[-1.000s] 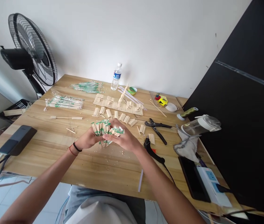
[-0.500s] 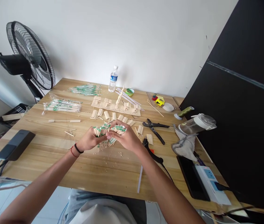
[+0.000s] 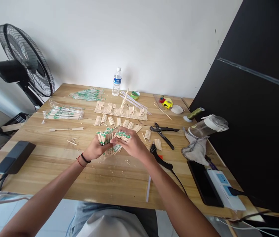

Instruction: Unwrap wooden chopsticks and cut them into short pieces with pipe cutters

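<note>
Wood-grain table (image 3: pixel 104 184) stands against a white wall (image 3: pixel 141 39), with a black fan (image 3: pixel 23 59) far left. A water bottle (image 3: pixel 116 82) stands at the far edge and a clear lidded jar (image 3: pixel 208 126) lies right, contents unclear. Left hand (image 3: pixel 96 148) and right hand (image 3: pixel 131 144) both clasp a stick bundle (image 3: pixel 106 135) mid-table.

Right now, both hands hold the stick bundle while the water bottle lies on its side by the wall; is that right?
No: the head view shows the water bottle standing upright by the wall; the left hand and right hand do hold the stick bundle.
</note>
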`<state>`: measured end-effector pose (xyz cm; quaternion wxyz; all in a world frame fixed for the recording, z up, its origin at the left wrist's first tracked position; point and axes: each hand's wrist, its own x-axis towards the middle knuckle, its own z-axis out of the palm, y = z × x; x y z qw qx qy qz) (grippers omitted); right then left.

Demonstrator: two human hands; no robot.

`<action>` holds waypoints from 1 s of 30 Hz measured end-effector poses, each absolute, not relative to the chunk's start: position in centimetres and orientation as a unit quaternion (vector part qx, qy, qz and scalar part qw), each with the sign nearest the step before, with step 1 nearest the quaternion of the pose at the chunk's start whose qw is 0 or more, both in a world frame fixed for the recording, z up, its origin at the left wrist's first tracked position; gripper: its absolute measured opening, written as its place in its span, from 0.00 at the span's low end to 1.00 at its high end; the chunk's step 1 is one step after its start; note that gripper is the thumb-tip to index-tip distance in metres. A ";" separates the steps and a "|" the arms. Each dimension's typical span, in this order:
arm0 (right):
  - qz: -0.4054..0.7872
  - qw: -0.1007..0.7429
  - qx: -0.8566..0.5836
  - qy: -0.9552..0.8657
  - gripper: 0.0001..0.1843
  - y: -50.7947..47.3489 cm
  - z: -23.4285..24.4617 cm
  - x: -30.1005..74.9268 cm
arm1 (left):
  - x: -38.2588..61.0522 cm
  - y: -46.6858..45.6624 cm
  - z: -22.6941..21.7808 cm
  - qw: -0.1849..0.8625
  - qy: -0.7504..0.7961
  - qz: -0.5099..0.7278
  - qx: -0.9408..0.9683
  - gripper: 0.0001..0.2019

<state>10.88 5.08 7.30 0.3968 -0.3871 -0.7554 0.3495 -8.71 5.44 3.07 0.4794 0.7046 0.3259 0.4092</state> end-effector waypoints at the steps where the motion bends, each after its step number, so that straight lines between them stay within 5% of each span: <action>1: 0.343 0.395 -0.389 -0.758 0.21 5.2 7.2 10.7 | -8.7 5.4 3.0 0.481 0.328 0.412 0.701 0.12; 13: 0.366 0.432 -0.370 -0.737 0.26 5.4 5.1 8.8 | -8.5 5.6 1.9 0.474 0.370 0.473 0.644 0.16; 30: 0.315 0.482 -0.405 -0.711 0.14 4.8 2.5 8.1 | -7.5 5.4 0.5 0.476 0.395 0.477 0.625 0.16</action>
